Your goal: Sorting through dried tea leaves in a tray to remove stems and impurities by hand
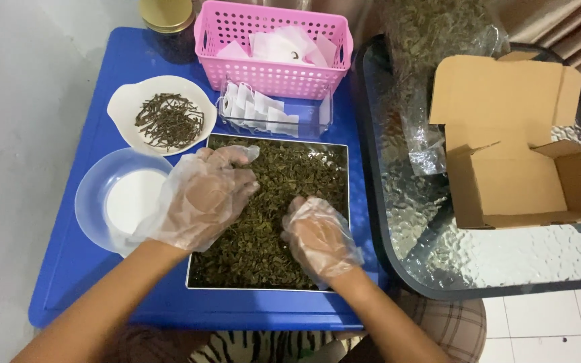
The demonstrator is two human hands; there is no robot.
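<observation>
Both gloved hands are down in the square tray point(336, 151) of dried green leaves point(284, 175) on the blue table point(102, 269). The left hand point(203, 198) lies loosely spread on the pile; the right hand point(317, 238) is curled, fingertips in the leaves, can't tell if it's pinching any. A white dish of stems point(169, 121), a pink basket point(274, 47) and a cardboard box point(512, 141) sit around it.

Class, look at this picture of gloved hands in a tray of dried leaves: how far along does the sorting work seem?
Done: some dark twigs lie on the white plate.
In hand: the left hand and right hand, both in clear gloves, rest in the dried leaves of the square tray.
Left: the tray is full, and the blue bowl holds no leaves.
</observation>
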